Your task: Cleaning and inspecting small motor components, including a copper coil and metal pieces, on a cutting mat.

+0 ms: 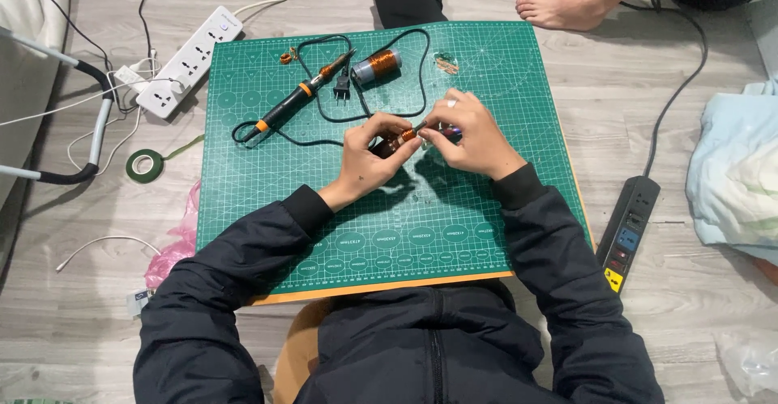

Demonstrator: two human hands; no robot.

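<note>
Left hand [369, 157] & right hand [470, 136] both grip a small copper-wound part [403, 138] between them. Soldering iron [296, 96] lies just beyond left hand on green cutting mat [389, 226].

2 power strips [188, 62], 1 soldering iron [296, 98], maybe 2 coils [377, 66].

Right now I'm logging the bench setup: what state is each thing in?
Left hand: gripping small dark cylinder.
Right hand: pinching cylinder's copper-wound end.
Orange-and-black soldering iron: lying on green cutting mat, unheld.
Copper wire spool: lying on its side.
Green tape roll: flat on floor.
</note>
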